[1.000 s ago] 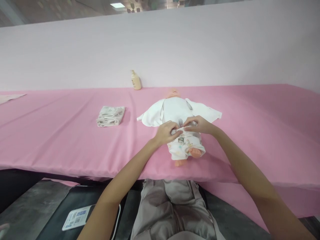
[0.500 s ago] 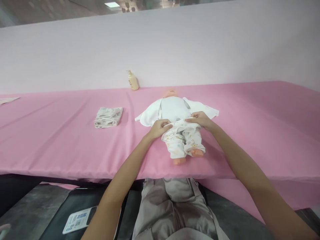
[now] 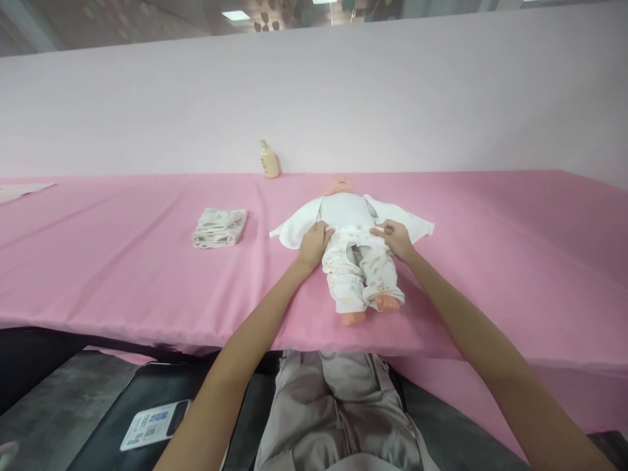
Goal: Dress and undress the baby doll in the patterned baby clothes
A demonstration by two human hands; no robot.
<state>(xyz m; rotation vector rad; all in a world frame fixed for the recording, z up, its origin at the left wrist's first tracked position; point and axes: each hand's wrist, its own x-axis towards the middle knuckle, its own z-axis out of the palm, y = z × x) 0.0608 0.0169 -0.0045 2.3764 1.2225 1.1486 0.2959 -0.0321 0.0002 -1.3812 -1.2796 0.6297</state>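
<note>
A baby doll lies on its back with its feet toward me, dressed in a white top with wide sleeves spread to both sides. Patterned white baby pants cover its legs, and the waistband lies across its belly. At the left end of that waistband, my left hand is closed on the fabric. My right hand pinches the right end with thumb and fingers. Both feet stick out of the pant cuffs.
A folded patterned cloth lies left on the pink table cover. Near the white wall stands a pump bottle. Another pale cloth is at the far left. Below the table edge, a phone-like item rests on a black chair.
Both hands have pulled the waistband up the doll's body toward its chest. The bunched pants now lie smoother over the legs. The view has shifted slightly.
</note>
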